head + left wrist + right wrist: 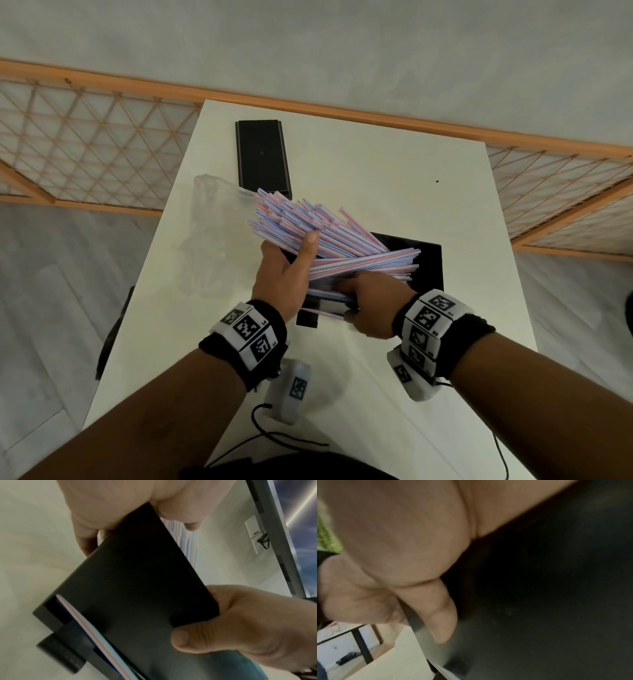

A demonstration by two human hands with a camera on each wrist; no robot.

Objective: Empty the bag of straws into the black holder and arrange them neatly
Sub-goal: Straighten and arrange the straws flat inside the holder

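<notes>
A thick bundle of pink-and-blue striped straws [301,219] fans out to the far left from the black holder [424,267], which sits tilted between my hands over the table. My left hand [284,270] clamps the straws against the holder's left end, thumb on top. My right hand [373,305] grips the holder's near edge. From the left wrist, the holder's [137,581] dark underside fills the view, with straws [187,543] behind it. My right hand's [240,622] thumb lies on that underside. In the right wrist view, my right hand [402,547] presses the holder [539,588].
An empty clear plastic bag [205,219] lies crumpled on the white table [376,171], left of the straws. A flat black lid [262,154] rests at the far left of the table. A wooden lattice screen [85,144] stands behind it.
</notes>
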